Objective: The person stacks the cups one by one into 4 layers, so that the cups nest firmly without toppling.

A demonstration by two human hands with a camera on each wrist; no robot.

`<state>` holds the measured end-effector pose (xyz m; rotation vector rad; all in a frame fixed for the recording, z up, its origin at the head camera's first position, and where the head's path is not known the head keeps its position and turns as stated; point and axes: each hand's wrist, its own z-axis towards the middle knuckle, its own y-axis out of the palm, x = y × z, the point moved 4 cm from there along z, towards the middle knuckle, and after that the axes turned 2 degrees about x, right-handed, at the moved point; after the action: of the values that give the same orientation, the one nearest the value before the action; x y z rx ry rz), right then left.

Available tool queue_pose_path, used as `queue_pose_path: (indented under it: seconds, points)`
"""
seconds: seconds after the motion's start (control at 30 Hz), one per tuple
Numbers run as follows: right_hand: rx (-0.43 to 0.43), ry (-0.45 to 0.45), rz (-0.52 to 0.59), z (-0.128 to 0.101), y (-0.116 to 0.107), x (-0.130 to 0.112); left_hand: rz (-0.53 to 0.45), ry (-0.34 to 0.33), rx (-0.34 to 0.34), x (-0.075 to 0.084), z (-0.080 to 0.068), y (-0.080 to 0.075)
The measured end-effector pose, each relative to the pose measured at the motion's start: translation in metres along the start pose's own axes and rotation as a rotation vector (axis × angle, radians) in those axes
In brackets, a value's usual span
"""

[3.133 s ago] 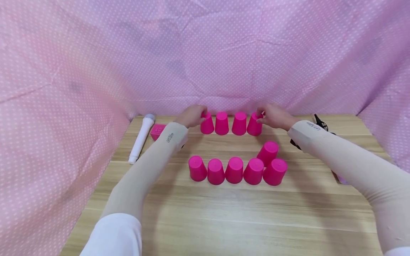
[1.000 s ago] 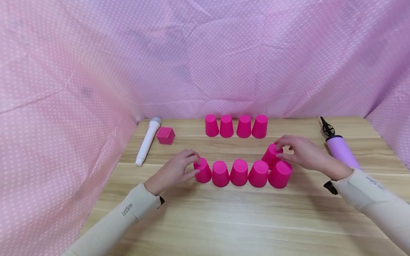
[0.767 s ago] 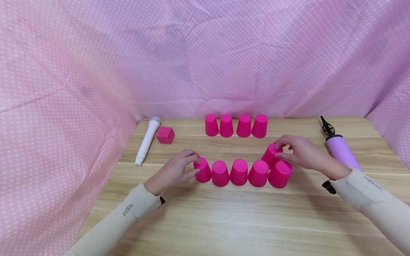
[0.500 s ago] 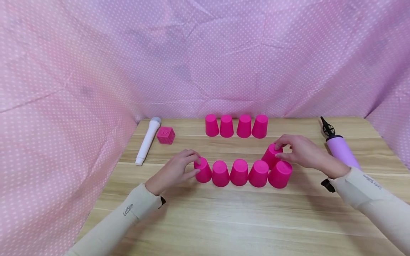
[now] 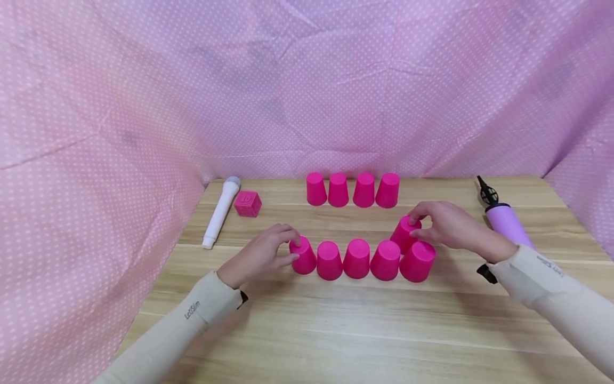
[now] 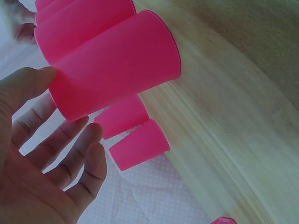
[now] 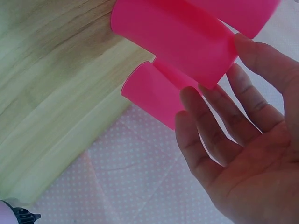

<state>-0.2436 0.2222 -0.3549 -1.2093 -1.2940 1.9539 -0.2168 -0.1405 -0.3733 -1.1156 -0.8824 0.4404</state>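
Note:
Upside-down pink plastic cups stand in two rows on the table. My left hand (image 5: 261, 256) pinches the upper edge of the leftmost front cup (image 5: 303, 256) between thumb and fingers. In the left wrist view the thumb lies on that cup (image 6: 114, 65) near its narrow end. My right hand (image 5: 448, 228) grips the top of a cup (image 5: 403, 237) set just behind the right end of the front row. The thumb presses the side of this cup (image 7: 177, 39) in the right wrist view. Between the hands several more front cups (image 5: 356, 260) stand close together.
At the table's back edge is a row of several pink cups (image 5: 338, 191). A white toy microphone (image 5: 220, 213) and a pink cube (image 5: 247, 204) lie at the left. A purple hand pump (image 5: 507, 224) with a black nozzle lies right. Dotted pink cloth (image 5: 307, 96) hangs behind.
About three seconds ago both hands were at the end cups of the back row. They have since come nearer, onto the front cups, and stayed almost still over the last second.

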Motion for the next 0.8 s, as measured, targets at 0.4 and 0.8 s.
queue_pose_path:
  seconds: [0.4,0.8]
  points:
    - [0.029,-0.047,-0.017,0.001,0.000,0.001,0.011,0.030,0.002,0.002,0.001,-0.003]
    - [0.267,-0.175,-0.017,0.042,-0.042,-0.019,0.054,0.065,0.177,-0.001,0.068,-0.055]
